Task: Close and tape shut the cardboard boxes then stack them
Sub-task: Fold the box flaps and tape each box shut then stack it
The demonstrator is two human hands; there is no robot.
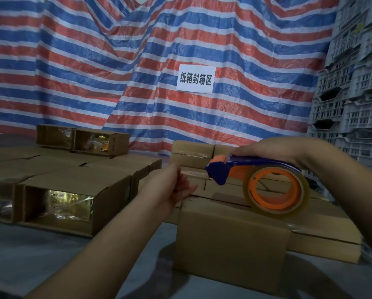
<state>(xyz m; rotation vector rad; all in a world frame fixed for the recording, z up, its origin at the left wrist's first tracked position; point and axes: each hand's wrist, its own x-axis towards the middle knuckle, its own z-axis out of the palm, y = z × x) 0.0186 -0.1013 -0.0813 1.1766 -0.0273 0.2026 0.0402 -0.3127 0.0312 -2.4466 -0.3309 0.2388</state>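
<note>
Nearest the viewer stands a closed plain brown cardboard box (230,240) on the grey bench (51,255), its top seam running away from the viewer and not visibly taped at this end. The left hand (176,186) hovers over the box's far left corner, fingers loosely extended toward the right; a short strip of clear tape (194,174) stretches from the dispenser mouth to its fingertips, though whether the fingers pinch the strip or merely touch it cannot be told. The right hand (273,151) grips from above the handle of a blue-and-orange tape dispenser (254,169), whose clear tape roll on an orange core (276,190) hangs just above the box top, apparently not touching.

The governing relation: the box lies directly beneath both hands, with its long axis running left to right, and the dispenser's cutter end points left, toward the left hand. The likely next move is to lower the tape end onto the box and draw the dispenser along the seam.

Behind and to the right sit further closed brown boxes (323,236). To the left, open-ended brown boxes with shiny gold contents (70,199) wait. Farthest are a red-white-and-blue striped tarpaulin (94,61) bearing a white paper sign (195,79) and stacked grey plastic crates (353,83).
</note>
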